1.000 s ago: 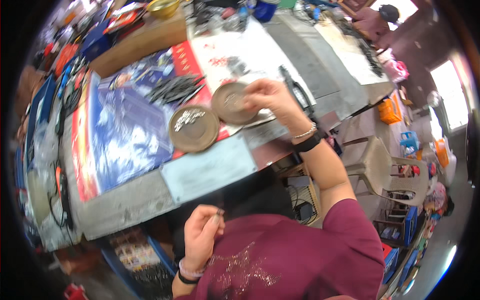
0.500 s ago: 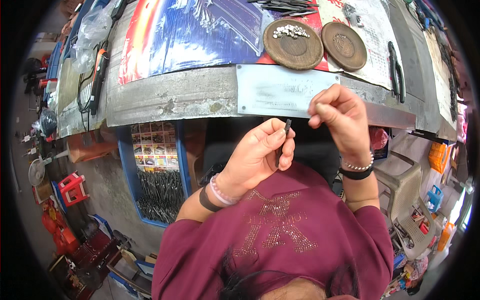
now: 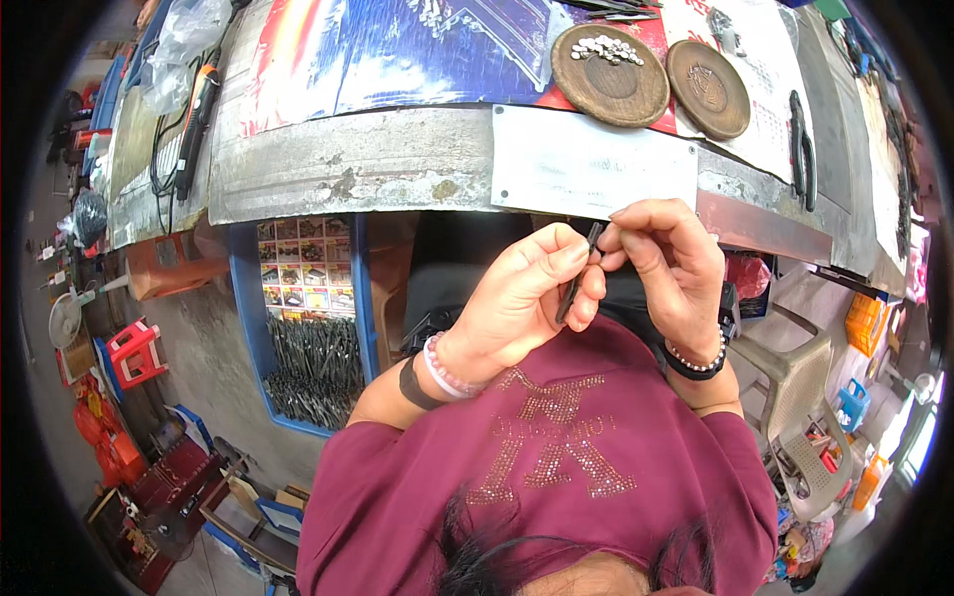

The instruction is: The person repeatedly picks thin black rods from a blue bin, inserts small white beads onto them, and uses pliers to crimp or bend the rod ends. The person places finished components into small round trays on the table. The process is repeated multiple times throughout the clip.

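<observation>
In front of my chest, below the bench edge, my left hand (image 3: 532, 293) is closed round a slim black stick-like piece (image 3: 569, 298). The piece stands tilted, its upper end poking out past the thumb. Against that upper end, the thumb and fingertips of my right hand (image 3: 676, 273) are pinched together; whatever they hold is too small or hidden to name. Beyond the hands, two round brown wooden dishes lie on the bench. The left dish (image 3: 616, 97) bears a cluster of small silvery bits (image 3: 604, 50), and the right dish (image 3: 711, 91) has a few thin pieces in it.
A white plate (image 3: 592, 169) is fixed at the front edge of the worn grey bench (image 3: 397, 164). Black-handled pliers (image 3: 801, 154) lie at the right, more black pieces (image 3: 616, 10) at the back. A blue crate (image 3: 240, 328) of dark slim pieces stands below left; a beige chair (image 3: 795, 368) stands right.
My right hand has come down and left, and its fingertips now meet the top of the black piece. The left hand has shifted slightly right, still holding the piece.
</observation>
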